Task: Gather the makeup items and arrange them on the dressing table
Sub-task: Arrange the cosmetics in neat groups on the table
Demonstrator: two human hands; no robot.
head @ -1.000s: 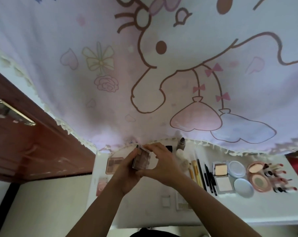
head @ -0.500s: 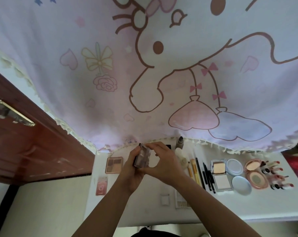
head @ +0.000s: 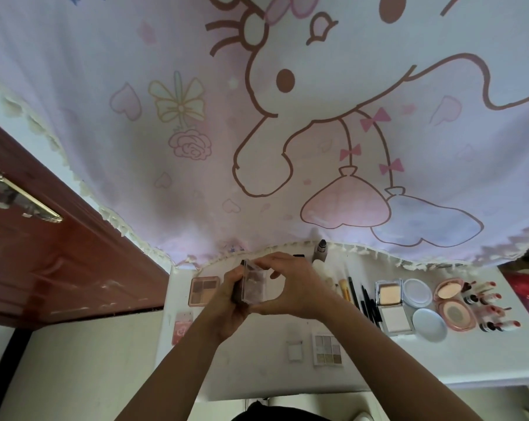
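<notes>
clear palette (head: 255,284), between left hand (head: 226,303) and right hand (head: 296,288) (shared grip)

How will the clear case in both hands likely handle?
The clear case looks like glossy hard plastic: probably stiff and slippery. It sits small between left hand and right hand, so likely light; a drop might crack it.

White dressing table (head: 257,369) bears palettes (head: 204,290), brushes (head: 345,291), compacts (head: 391,308) and lipsticks (head: 488,308) (those far right).
</notes>
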